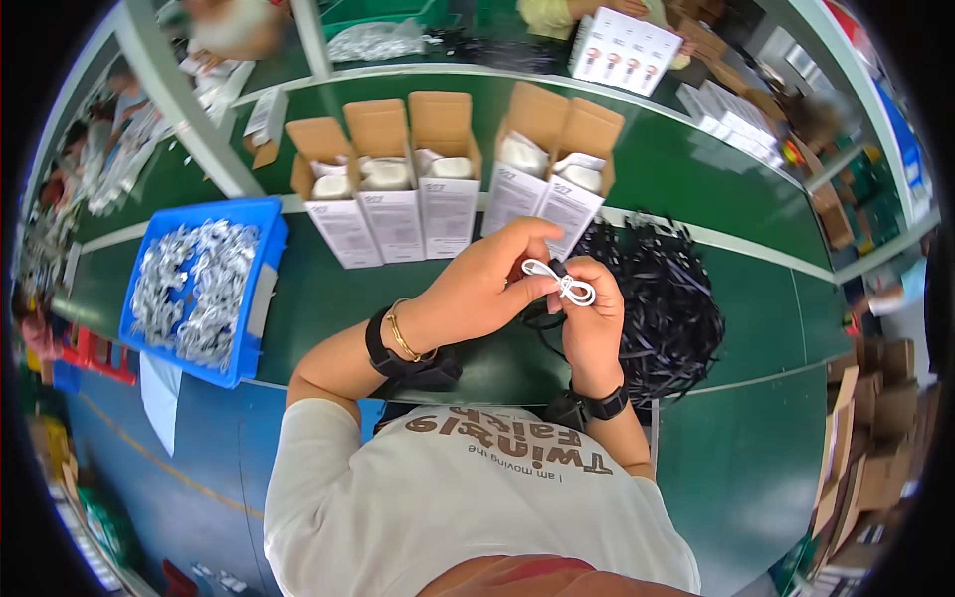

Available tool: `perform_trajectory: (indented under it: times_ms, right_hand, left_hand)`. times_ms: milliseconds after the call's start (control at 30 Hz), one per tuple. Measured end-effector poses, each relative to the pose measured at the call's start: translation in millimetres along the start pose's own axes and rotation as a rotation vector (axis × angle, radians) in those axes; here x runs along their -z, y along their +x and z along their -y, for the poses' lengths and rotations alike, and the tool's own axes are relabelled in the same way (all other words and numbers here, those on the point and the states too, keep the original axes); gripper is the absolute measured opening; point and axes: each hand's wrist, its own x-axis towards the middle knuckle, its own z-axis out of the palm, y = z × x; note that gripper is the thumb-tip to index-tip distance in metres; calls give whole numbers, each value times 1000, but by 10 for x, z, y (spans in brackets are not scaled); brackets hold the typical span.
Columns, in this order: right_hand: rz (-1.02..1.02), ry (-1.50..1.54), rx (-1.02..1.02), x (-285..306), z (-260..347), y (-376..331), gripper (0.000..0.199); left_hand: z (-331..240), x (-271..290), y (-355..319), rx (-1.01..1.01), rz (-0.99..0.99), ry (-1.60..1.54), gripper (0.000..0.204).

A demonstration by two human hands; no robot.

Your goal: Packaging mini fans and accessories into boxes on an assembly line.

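Both my hands meet above the middle of the green table. A small coiled white cable (575, 289) sits between them, looped into a bow-like bundle. My left hand (485, 284) is closed, its thumb and fingers pinching the cable from the left. My right hand (594, 323) is closed too, holding the bundle from the right. Something short and black shows at the fingertips, and a thin black strap appears to hang below; where it starts is hidden. Just beyond the hands stand white boxes (450, 214) with raised brown flaps and white rounded items inside.
A blue bin (251, 289) of bundled white cables stands at the left. To the right lies a heap of black straps (676, 318). Across the table, another person's hand holds white boxes (625, 50). Brown cartons (885, 438) are stacked at far right.
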Motion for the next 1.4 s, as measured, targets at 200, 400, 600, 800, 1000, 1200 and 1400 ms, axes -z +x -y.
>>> perform_trajectory:
  times_ms: [200, 400, 600, 800, 1000, 1200, 1400]
  right_hand:
    - [-36, -57, -96, 90, 148, -163, 11]
    - [335, -1119, 354, 169, 555, -9, 15]
    - [317, -855, 223, 194, 434, 143, 15]
    - [471, -1208, 282, -59, 625, 3, 12]
    - [228, -966, 371, 90, 586, 162, 15]
    - [153, -1158, 324, -140, 287, -27, 16]
    - [261, -1306, 663, -47, 762, 218, 19]
  left_hand:
    - [216, -99, 141, -231, -4, 71, 18]
    - [341, 10, 127, -260, 57, 453, 15]
    - [187, 88, 99, -49, 382, -266, 14]
    - [349, 28, 96, -128, -19, 74, 13]
    - [283, 110, 118, -181, 338, -53, 12]
    - [302, 69, 109, -52, -64, -184, 11]
    - [345, 111, 81, -160, 121, 149, 10]
